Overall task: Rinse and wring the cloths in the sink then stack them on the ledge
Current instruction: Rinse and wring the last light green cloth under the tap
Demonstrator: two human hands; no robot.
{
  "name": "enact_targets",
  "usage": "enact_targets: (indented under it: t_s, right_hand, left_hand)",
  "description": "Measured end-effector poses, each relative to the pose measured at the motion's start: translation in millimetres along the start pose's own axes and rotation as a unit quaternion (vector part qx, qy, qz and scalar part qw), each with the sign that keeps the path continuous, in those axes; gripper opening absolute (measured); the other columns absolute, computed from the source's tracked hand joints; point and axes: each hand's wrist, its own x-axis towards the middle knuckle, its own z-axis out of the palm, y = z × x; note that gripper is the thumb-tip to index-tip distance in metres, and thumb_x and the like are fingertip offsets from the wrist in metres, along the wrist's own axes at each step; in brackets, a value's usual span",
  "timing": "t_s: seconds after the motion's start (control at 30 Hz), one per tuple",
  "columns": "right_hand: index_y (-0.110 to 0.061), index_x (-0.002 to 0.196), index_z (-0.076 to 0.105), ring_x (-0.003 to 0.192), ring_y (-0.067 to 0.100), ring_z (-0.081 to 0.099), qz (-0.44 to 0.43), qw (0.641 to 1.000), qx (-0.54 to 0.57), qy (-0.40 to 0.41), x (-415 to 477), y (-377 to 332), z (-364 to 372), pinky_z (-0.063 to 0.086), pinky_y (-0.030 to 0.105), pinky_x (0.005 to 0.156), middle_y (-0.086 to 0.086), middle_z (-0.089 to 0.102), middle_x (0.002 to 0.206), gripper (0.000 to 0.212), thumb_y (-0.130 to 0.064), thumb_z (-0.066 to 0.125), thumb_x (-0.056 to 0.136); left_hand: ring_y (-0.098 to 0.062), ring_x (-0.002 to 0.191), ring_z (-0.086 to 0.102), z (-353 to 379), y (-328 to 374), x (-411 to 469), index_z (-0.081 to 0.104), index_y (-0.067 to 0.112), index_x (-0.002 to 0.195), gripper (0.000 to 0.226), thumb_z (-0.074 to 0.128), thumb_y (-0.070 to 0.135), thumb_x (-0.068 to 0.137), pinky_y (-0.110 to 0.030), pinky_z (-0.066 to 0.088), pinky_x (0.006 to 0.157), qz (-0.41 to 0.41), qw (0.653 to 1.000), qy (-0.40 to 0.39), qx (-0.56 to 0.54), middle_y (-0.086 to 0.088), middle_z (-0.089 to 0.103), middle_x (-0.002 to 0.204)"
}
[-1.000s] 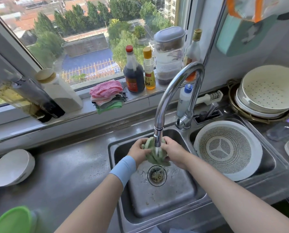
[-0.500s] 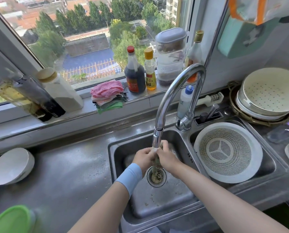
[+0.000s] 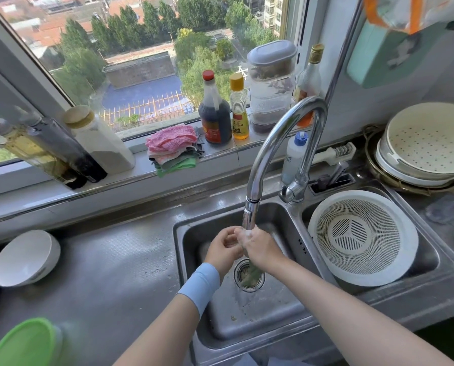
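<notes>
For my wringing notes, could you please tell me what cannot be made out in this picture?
All in the head view.
Green cloth: only a twisted tail shows below the right hand; both hands hide the rest.
Left hand: its curled fingers hide whether it grips the cloth.
Stack of cloths: the pink top one covers the lower layers.
Green lid: cut off by the bottom edge.

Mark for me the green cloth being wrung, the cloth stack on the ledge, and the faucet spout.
green cloth (image 3: 254,273): head view, its twisted lower end.
cloth stack (image 3: 171,140): head view, the pink top cloth.
faucet spout (image 3: 250,216): head view, the nozzle end.
</notes>
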Motion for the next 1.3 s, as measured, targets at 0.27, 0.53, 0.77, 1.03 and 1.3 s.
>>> enact_targets:
  t_s: [0.27,0.53,0.77,1.03,1.3]
  right_hand:
    - [-0.009,0.124,0.046,0.117,0.032,0.052,-0.045,0.998,-0.018,0.027,-14,14,3,0.036,0.03,0.085,0.014,0.048,0.126,0.024,-0.02,0.038,0.105]
    - [-0.036,0.148,0.026,0.128,0.015,0.051,-0.039,0.994,0.059,-0.084,-17,33,-3,0.041,0.029,0.103,-0.004,0.053,0.138,0.068,-0.013,0.05,0.089]
    - [-0.02,0.105,0.04,0.103,0.027,0.059,-0.059,0.998,-0.021,-0.015,-9,20,-1,0.037,0.029,0.077,-0.001,0.055,0.101,0.004,-0.021,0.043,0.102]
    - [-0.025,0.086,0.067,0.092,0.025,0.064,-0.006,0.996,-0.072,0.06,-7,9,-7,0.049,0.036,0.08,0.001,0.072,0.094,0.046,-0.065,0.043,0.09]
    - [-0.012,0.128,0.047,0.104,0.01,0.048,-0.146,0.989,-0.025,0.025,-19,29,-14,0.037,0.025,0.095,-0.004,0.042,0.123,0.025,-0.019,0.043,0.104]
  left_hand:
    - [-0.016,0.084,0.068,10,-8,2,0.073,0.018,0.102,0.029,0.067,-0.002,0.082,-0.03,0.056,0.076,-0.014,0.998,-0.056,0.034,-0.003,0.075,0.09]
    - [-0.01,0.062,0.06,12,3,8,0.071,0.006,0.079,0.023,0.075,0.029,0.083,-0.028,0.056,0.062,-0.035,0.988,0.105,0.104,0.002,0.069,0.068]
    - [-0.017,0.071,0.051,1,2,4,0.049,0.008,0.105,0.031,0.046,-0.015,0.084,-0.023,0.048,0.062,-0.084,0.996,0.016,0.019,-0.007,0.052,0.087]
    - [-0.014,0.08,0.066,1,-16,4,0.064,0.012,0.098,0.019,0.069,0.007,0.081,-0.029,0.057,0.08,-0.032,0.982,-0.047,0.179,-0.006,0.073,0.089]
    - [-0.011,0.065,0.061,-7,-4,12,0.075,0.016,0.077,0.012,0.069,0.019,0.087,-0.026,0.052,0.061,0.013,0.984,-0.003,0.176,0.003,0.071,0.07]
